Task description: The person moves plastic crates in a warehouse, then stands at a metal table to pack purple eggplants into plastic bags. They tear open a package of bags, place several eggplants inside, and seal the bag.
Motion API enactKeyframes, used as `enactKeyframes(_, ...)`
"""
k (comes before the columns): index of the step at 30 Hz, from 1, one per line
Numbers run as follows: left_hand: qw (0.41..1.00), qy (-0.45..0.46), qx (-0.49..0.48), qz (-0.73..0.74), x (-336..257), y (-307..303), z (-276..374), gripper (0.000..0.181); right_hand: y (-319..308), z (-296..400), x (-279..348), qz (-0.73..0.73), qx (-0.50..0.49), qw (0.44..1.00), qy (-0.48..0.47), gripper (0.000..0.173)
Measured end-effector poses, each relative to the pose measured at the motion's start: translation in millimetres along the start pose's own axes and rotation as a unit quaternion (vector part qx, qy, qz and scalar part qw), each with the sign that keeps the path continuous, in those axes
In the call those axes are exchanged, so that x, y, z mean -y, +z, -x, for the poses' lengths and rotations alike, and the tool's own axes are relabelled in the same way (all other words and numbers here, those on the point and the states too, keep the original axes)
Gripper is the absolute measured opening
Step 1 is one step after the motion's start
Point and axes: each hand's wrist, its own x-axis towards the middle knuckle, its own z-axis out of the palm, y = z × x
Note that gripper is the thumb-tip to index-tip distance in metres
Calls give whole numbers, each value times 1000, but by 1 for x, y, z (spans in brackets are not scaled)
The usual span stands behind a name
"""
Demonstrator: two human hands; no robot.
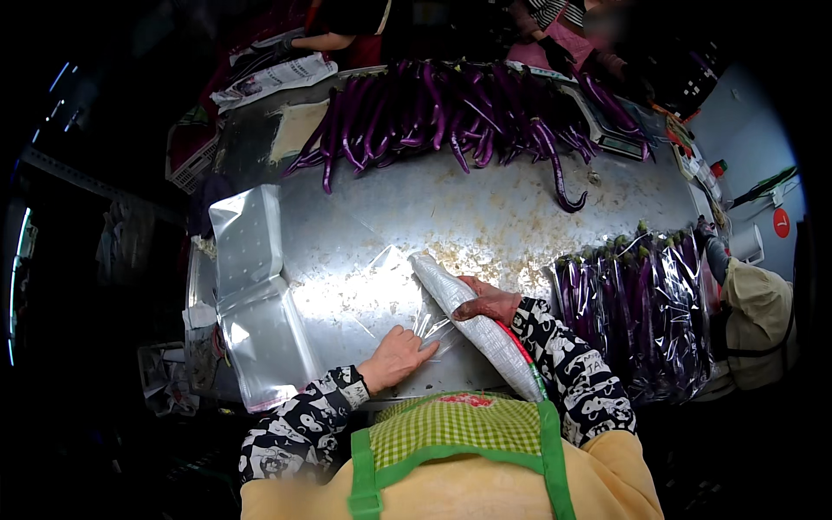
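My right hand point(486, 300), in a stained reddish-brown glove, grips a folded silvery sheet point(481, 328) with a red and green edge. The sheet slants from the table's middle down to my apron. On the left, my bare left hand point(398, 357) is at a clear plastic film point(437, 335) lying on the metal table point(416, 214). Its thumb stands apart from the bent fingers; I see nothing held in it. Farther left lies a stack of clear perforated plastic bags point(250, 260).
Loose long purple eggplants point(416, 117) are heaped along the far side. Bagged eggplants point(634, 312) lie at the right, beside a co-worker's sleeve point(757, 292). A scale point(621, 146) holds eggplants at the back right. Two people stand across the table.
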Motion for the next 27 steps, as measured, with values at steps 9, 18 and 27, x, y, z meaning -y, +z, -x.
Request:
enactKeyframes(9,984,-176,37,9,3,-6,-5,30,-2,1,-10,98,-21,993,-68,88)
enactKeyframes(18,807,-518,-184,215,-4,6,5,32,48,76,30,261,0,959,-107,101)
enactKeyframes(27,808,-420,-277,306,-5,-3,-6,70,57,68,-5,354,59,932,-61,98)
